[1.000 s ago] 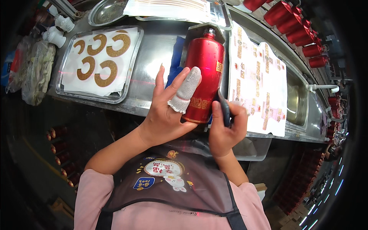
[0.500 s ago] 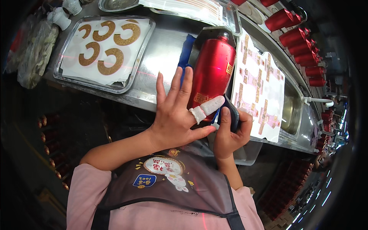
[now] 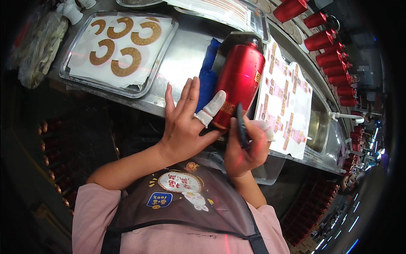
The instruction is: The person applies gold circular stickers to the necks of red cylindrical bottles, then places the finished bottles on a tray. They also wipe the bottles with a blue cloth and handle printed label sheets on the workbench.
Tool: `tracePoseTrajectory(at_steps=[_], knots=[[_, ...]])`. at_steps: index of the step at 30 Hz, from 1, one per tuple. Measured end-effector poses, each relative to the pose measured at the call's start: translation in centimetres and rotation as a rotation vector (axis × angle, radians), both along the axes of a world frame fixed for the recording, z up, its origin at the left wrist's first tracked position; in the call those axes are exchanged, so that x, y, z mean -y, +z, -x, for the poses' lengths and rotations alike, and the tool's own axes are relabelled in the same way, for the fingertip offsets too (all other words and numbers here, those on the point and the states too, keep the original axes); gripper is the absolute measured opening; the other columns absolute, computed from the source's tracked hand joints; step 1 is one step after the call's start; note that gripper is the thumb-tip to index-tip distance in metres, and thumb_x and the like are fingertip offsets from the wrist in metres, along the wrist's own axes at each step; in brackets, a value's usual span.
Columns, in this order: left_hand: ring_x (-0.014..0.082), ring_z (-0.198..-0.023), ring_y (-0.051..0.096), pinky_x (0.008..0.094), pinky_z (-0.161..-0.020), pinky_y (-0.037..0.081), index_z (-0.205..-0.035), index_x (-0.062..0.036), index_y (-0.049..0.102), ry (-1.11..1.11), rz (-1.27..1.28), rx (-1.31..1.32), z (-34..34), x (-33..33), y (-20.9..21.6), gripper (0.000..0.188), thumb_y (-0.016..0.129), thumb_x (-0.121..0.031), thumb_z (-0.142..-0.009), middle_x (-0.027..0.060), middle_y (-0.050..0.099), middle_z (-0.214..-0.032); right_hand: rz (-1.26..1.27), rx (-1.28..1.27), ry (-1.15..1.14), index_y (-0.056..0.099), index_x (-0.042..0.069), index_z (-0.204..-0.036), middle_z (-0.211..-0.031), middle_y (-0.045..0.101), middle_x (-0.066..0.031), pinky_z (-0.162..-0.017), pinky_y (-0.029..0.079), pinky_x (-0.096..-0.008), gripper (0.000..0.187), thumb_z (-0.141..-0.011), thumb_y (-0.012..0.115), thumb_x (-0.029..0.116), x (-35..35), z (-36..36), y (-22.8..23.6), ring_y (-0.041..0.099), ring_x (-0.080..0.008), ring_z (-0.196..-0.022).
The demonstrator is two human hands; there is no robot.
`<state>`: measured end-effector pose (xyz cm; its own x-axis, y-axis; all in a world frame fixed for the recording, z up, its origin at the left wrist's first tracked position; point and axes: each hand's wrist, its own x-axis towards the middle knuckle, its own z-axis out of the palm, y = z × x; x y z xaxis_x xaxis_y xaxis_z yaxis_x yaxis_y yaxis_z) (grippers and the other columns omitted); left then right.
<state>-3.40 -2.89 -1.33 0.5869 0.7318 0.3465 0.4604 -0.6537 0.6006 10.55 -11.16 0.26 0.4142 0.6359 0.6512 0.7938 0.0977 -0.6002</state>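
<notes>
left hand (image 3: 184,118) has moved away from dark tool (image 3: 242,127), fingers spread wide at red bottle (image 3: 242,76). right hand (image 3: 249,148) grips tool by bottle's lower end. bottle lies between blue strip (image 3: 208,78), printed sheet (image 3: 284,101).

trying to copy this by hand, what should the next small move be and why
Probably a short, light stroke of the dark tool along the gold decoration near the base of the red bottle: the right hand holds the tool's tip close to that decoration, while the left hand lies spread at the bottle's side, perhaps steadying it.
</notes>
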Motion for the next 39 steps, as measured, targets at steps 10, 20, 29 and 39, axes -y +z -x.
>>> tracePoseTrajectory(at_steps=[10,20,29,39], knots=[[0.0361,-0.148,0.034,0.0685,-0.117,0.011,-0.149,0.0005,0.041,-0.069,0.199,0.164,1.9,-1.2,-1.5,0.091,0.084,-0.027,-0.074,0.0244,0.038,-0.156,0.098,0.145,0.077,0.071,0.001,-0.103,-0.083,0.069,-0.0113,-0.064,0.048,-0.0395,0.039,-0.066,0.076,-0.011,-3.1,-1.2,5.0,0.062,-0.0282,-0.07],[0.0395,-0.151,0.026,0.0667,-0.118,0.008,-0.156,0.0014,0.024,-0.136,0.185,0.029,3.6,-1.2,-0.2,0.108,0.086,-0.025,-0.071,0.024,0.026,-0.162,0.152,0.211,0.372,0.075,0.005,-0.098,-0.082,0.069,-0.0074,-0.067,0.05,-0.0336,0.044,-0.057,0.081,-0.01,0.2,-2.1,3.0,0.062,-0.0237,-0.073],[0.0436,-0.151,0.024,0.0729,-0.113,0.012,-0.152,-0.0045,0.038,-0.284,-0.068,0.06,-2.5,-1.4,0.9,0.092,0.083,-0.018,-0.073,0.0234,0.026,-0.163,0.067,-0.116,0.467,0.071,0.003,-0.099,-0.086,0.069,-0.0087,-0.069,0.051,-0.0311,0.037,-0.067,0.083,-0.012,3.0,-4.4,0.8,0.063,-0.0208,-0.077],[0.0452,-0.14,0.039,0.0563,-0.118,0.025,-0.153,0.0021,0.027,-0.309,0.227,0.121,-2.0,-2.4,1.3,0.104,0.088,-0.026,-0.074,0.0267,0.038,-0.153,0.207,-0.297,0.286,0.069,0.002,-0.094,-0.082,0.066,-0.0134,-0.069,0.05,-0.0346,0.021,-0.078,0.081,0.009,-3.7,-8.0,0.9,0.064,-0.0264,-0.076]])
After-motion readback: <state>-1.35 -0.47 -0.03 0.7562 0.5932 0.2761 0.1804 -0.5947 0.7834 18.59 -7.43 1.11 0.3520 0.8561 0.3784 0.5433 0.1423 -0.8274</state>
